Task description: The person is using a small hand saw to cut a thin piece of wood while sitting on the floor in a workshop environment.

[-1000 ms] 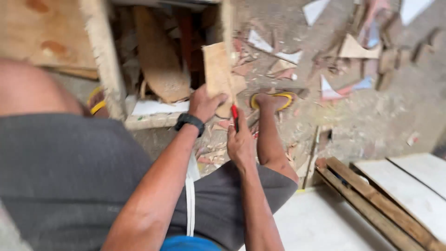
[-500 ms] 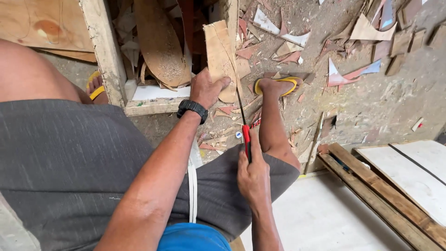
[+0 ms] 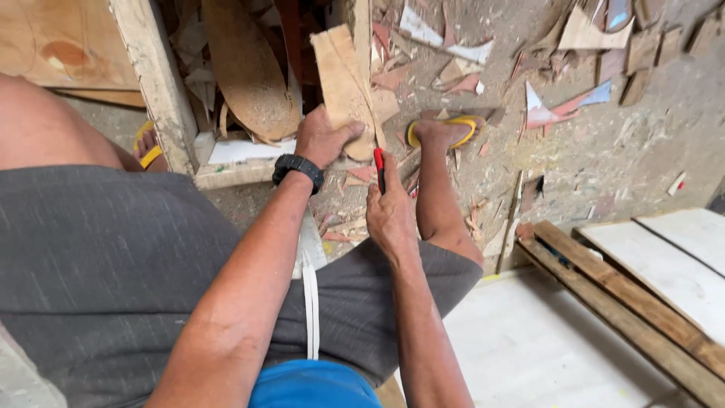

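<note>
Since half a second ago the right hand [image 3: 389,215] has come up toward twelve o'clock with its red-handled saw [image 3: 379,168], closing on the plywood strip [image 3: 343,87] from a spot lower and further back over the knee. The right fingers are wrapped tight round the red handle, and the thin blade runs on toward twelve o'clock along the right edge of the strip. The left hand [image 3: 323,137], a black watch [image 3: 297,171] on its wrist, clamps the lower end of the strip, thumb on the near face and fingers curled behind it. The strip stands tilted, its top leaning toward eleven o'clock, its foot resting on a pale wooden frame [image 3: 155,83] at about ten o'clock from the hands. At two o'clock from the right hand a foot in a yellow sandal [image 3: 442,130] is planted on the dusty floor [image 3: 604,166], among scattered veneer offcuts [image 3: 559,109]. White boards [image 3: 680,257] lie on dark planks at four o'clock. Grey shorts [image 3: 113,257] fill the lower left.
</note>
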